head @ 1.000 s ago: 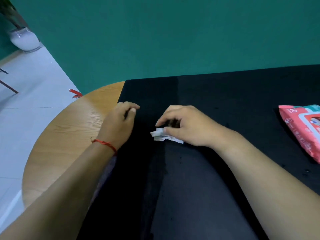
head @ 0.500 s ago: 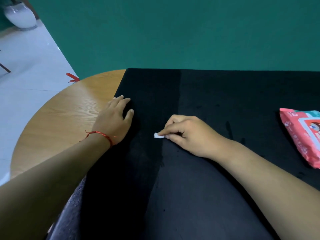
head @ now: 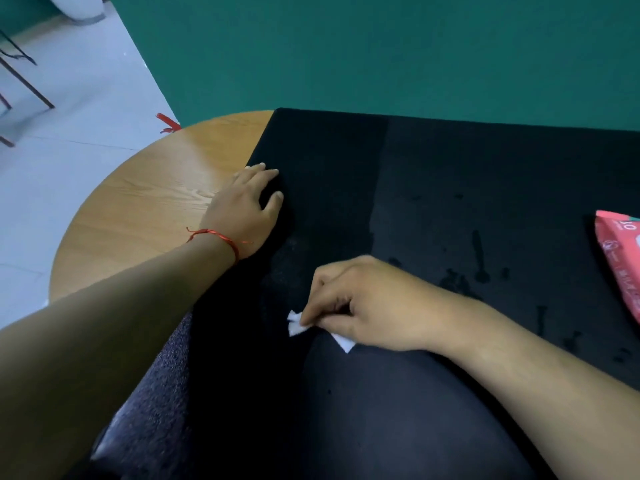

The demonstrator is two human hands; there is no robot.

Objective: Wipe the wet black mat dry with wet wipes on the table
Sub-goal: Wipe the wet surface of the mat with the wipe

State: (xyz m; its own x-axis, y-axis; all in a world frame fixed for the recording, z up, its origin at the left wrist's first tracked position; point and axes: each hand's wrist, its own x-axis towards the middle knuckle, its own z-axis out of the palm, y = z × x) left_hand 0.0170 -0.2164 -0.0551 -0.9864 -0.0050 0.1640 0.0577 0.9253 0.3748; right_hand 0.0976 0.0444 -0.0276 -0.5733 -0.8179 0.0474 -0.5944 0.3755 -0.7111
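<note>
Since half a second ago the right hand [head: 363,306] has drawn back toward 6 o'clock, pulling the wipe [head: 297,326] with it. It now sits well nearer the body than the left hand [head: 246,209], where before the two were almost level. More of the wipe shows too: one white corner pokes out past the fingertips and a second from under the heel of the hand. The left hand has kept its place.

The right hand's fingers and thumb are curled and pinch the bunched wipe down against the mat [head: 450,174]. The left hand lies flat with straight fingers on the mat's 9 o'clock edge, where it meets the table [head: 145,209], and grasps nothing; it seems to pin the mat.

What remains, by my reading, is the scatter of drops [head: 479,258] at about 2 o'clock from the wipe, their streaks running 12 to 6. A darker band [head: 332,188], probably damp, runs the same way at 12 o'clock from it. The right hand is much the nearer to the drops. The pack [head: 620,258] lies on the mat at 3 o'clock, partly out of view.
</note>
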